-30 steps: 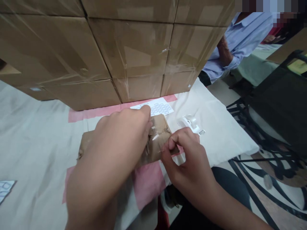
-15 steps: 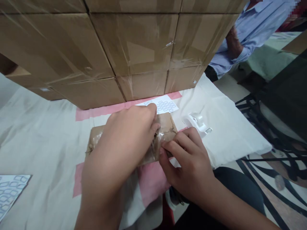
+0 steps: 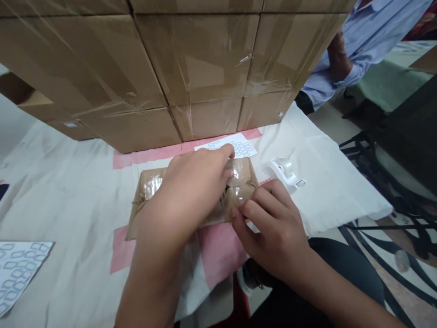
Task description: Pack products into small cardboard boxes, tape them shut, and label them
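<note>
A small parcel (image 3: 153, 189) wrapped in brown paper and clear tape lies on a white and pink cloth (image 3: 68, 182). My left hand (image 3: 191, 191) lies over its middle, fingers bent and pressing down on the wrapped end. My right hand (image 3: 269, 218) rests at the parcel's right end, its fingertips pushing the tape and folded paper flat. A white tape dispenser (image 3: 283, 171) sits just beyond my right hand. A sheet of small labels (image 3: 232, 146) lies behind the parcel.
A wall of taped cardboard boxes (image 3: 191, 68) stands close behind. Another label sheet (image 3: 18, 273) lies at the left edge. A person in a blue shirt (image 3: 362, 41) sits at the back right. Black metal furniture (image 3: 392, 182) stands to the right.
My right hand has gone from a pinch at the parcel's end to fingers laid flat on it. The view has shifted, so everything sits a little further right.
</note>
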### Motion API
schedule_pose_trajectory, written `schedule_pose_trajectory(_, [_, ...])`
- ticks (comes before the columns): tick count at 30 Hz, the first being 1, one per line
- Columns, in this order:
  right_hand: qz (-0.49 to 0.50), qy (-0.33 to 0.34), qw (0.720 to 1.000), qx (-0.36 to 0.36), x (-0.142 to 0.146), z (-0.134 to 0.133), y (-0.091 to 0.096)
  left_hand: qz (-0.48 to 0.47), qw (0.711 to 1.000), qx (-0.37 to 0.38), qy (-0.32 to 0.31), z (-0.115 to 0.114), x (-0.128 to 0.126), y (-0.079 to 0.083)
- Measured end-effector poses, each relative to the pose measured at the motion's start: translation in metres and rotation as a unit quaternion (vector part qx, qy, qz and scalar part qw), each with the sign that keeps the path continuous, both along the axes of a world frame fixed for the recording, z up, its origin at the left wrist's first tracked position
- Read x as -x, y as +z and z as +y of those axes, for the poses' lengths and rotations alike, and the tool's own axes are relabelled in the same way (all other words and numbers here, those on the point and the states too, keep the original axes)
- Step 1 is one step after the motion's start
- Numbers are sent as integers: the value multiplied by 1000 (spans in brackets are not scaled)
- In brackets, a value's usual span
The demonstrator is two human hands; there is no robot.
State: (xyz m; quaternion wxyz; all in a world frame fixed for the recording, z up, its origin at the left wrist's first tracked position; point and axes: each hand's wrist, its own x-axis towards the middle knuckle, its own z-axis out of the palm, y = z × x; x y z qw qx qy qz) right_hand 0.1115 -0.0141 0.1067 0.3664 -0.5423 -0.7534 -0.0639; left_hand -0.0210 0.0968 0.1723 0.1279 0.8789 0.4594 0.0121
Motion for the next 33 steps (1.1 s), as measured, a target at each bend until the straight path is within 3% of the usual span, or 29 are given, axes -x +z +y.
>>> schedule_pose_trajectory(8, [24,-36,999,5,-5,4,-1,-7,1000,13,-20,0,3,7])
schedule_pose_trajectory(14, [23,28,998,-58,-11,0,-2,-15,1000,0,3,2,3,3])
schedule_pose_trajectory(18, [35,42,996,-65,-11,-3,0,-13,1000,-14,7,1,0,3])
schedule_pose_trajectory(22, [45,65,996,-50,-16,2,2,-29,999,9,-27,0,3,7])
schedule_pose_trajectory(25, [135,62,987,-66,-27,15,1,-26,998,26,-51,0,8,10])
schedule_pose_trajectory(28, [230,-27,970,-66,-43,40,-4,-15,997,31,-65,0,14,11])
schedule_pose_trajectory(33, [392,-96,912,73,-65,94,-31,-27,993,-14,-118,-9,11,9])
